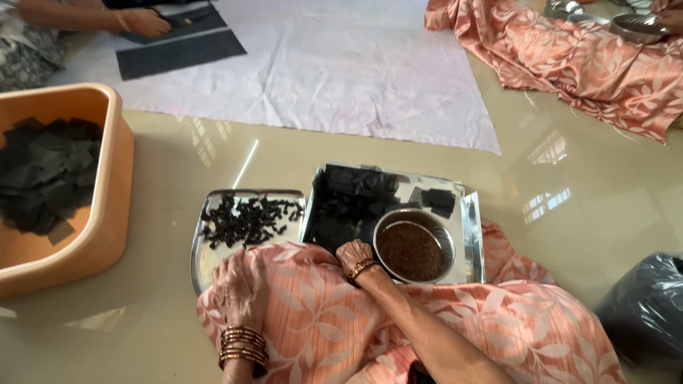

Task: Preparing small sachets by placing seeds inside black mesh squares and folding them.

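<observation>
My left hand (238, 288) lies flat on the peach leaf-patterned cloth (313, 320) over my lap, fingers spread, bangles at the wrist. It touches the near edge of a steel tray (203, 259) holding several small black rolled pieces (245, 219). My right hand (353, 256) rests with fingers curled on the cloth's edge, beside a round steel bowl (447, 238) of brown granules (410, 250). That bowl sits in a second steel tray (471, 227) piled with black square sheets (348, 203). I cannot see anything held in either hand.
An orange plastic tub (107, 213) with several black squares stands at left. A white cloth (320, 71) covers the floor ahead, with dark sheets (178, 50) and another person's hand (146, 23). Another person's peach garment (583, 64) lies far right. A black bag (647, 306) sits at right.
</observation>
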